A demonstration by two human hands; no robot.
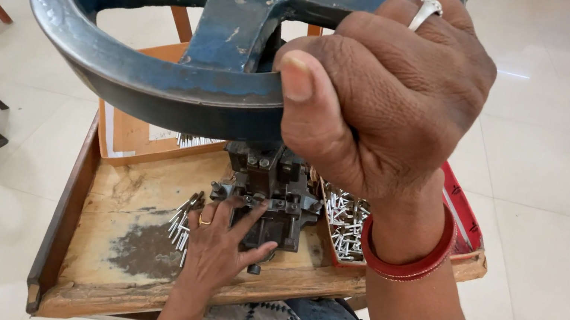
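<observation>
My right hand fisted around handwheel rim, overhead. Left hand, fingers spread, rests at press die; metal pins alongside, tray of pins right.

The handwheel is cut off by the top edge, and its right rim lies hidden inside the right hand. The press block is partly covered by the wheel above and the left hand below. The small metal pins in the red tray are too small to tell apart.
</observation>
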